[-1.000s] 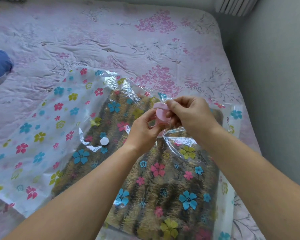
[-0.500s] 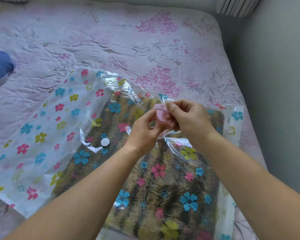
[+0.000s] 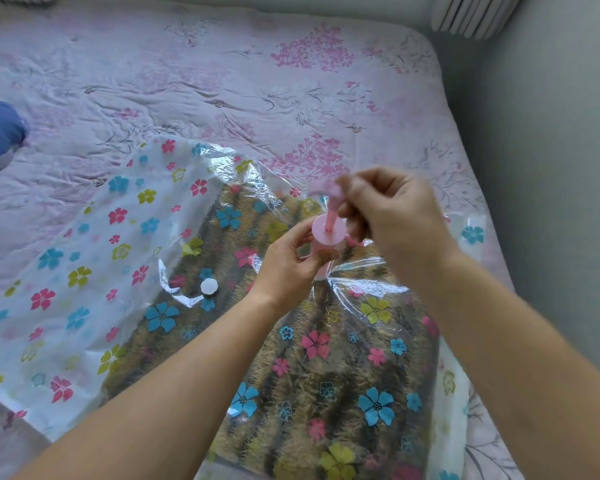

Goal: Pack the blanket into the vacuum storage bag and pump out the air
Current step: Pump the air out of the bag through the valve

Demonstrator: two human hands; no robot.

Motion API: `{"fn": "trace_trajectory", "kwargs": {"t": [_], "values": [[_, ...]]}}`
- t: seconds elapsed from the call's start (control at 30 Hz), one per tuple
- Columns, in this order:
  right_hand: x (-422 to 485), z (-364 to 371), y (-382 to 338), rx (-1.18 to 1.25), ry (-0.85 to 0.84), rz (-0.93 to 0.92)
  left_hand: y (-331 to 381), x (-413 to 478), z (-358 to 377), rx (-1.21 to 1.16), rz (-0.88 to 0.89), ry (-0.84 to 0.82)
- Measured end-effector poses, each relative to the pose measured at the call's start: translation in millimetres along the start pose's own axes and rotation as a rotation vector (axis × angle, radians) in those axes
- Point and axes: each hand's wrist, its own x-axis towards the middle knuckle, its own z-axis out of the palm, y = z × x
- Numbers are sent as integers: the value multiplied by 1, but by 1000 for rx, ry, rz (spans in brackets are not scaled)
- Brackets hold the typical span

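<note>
Floral bed (image 3: 222, 81), grey wall (image 3: 551, 168), radiator (image 3: 471, 15)

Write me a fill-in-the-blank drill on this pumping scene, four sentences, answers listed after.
1. The left hand steadies the body of the pink ____.
2. The right hand grips the pump handle, which is pulled ____.
3. The brown blanket lies ____ the flowered vacuum bag.
4. The small round cap resting on the bag is ____.

Missing words: pump; up; inside; white
</note>
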Motion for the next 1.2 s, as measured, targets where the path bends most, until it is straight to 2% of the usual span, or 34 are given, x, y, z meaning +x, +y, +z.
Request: {"fn": "trace_trajectory", "kwargs": {"t": [0.07, 0.13, 0.23, 0.37, 0.43, 0.5, 0.63, 0.7, 0.77, 0.83, 0.93, 1.0, 1.07, 1.2], "values": [[-3, 3, 26, -86, 5, 157, -2, 0, -1, 5, -6, 4], [-3, 2, 32, -125, 13, 212, -4, -1, -1, 2, -12, 11], [-1, -1, 7, -93, -4, 83, -2, -1, -1, -5, 5, 5], [0, -11, -51, 152, -44, -177, -1, 0, 0, -3, -1, -20], [3, -12, -56, 209, -38, -215, -1, 0, 0, -7, -6, -18], [3, -6, -37, 143, 16, -159, -2, 1, 2, -28, -6, -8], [-5, 6, 22, -90, 48, 163, -4, 1, 1, -25, -9, 7], [-5, 4, 28, -122, 49, 224, -6, 0, -1, -18, -15, 6], [-5, 2, 15, -143, 31, 172, -5, -1, 0, -16, -7, 8], [-5, -1, -9, -121, 11, 21, -5, -1, 0, -9, 9, 3], [-5, -8, -50, 44, -21, -204, -3, -1, 0, 8, 9, -19], [-1, -11, -58, 132, -24, -257, -3, -1, -1, 10, -1, -24], [3, -8, -42, 127, -4, -206, -3, 0, 0, 0, 3, -16], [0, 3, 21, -97, 11, 122, -6, 0, -2, -34, -10, 1]]}}
